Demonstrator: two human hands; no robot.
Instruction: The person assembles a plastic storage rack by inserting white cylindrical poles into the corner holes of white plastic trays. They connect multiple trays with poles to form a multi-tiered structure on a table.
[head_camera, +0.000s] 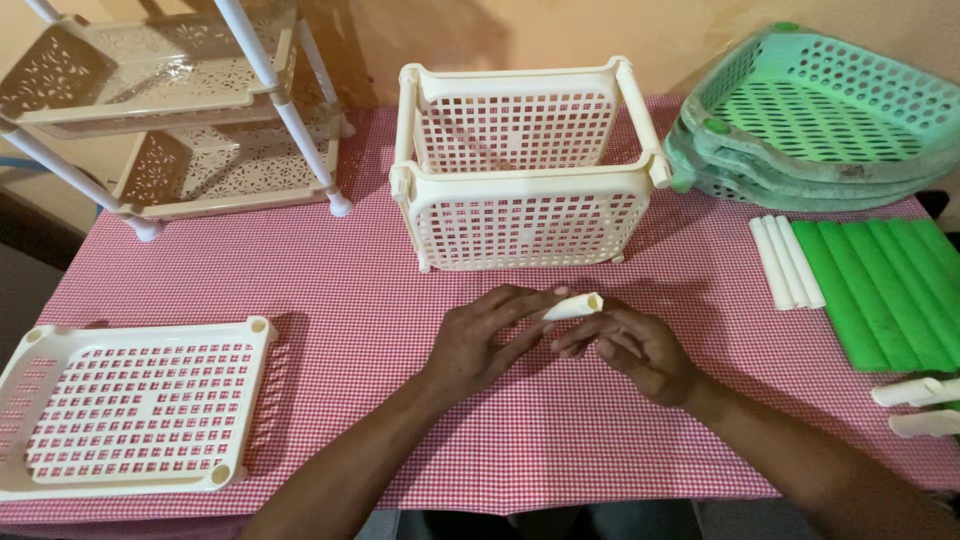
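Looking down: two bare hands meet over a desk covered in red-checked cloth.
Left hand: fingers loosely extended, tips touching a short cream tube.
Right hand: fingers curled, pinching the tube's near end; the grip itself is partly hidden.
Tube: held just above the cloth, at desk centre, in front of a cream lattice rack.
Left: a flat cream tray, its edge cut off.
Right: white rods, green rods, stacked green trays, all cropped by the frame.
Far left: a beige shelf unit, top out of view.
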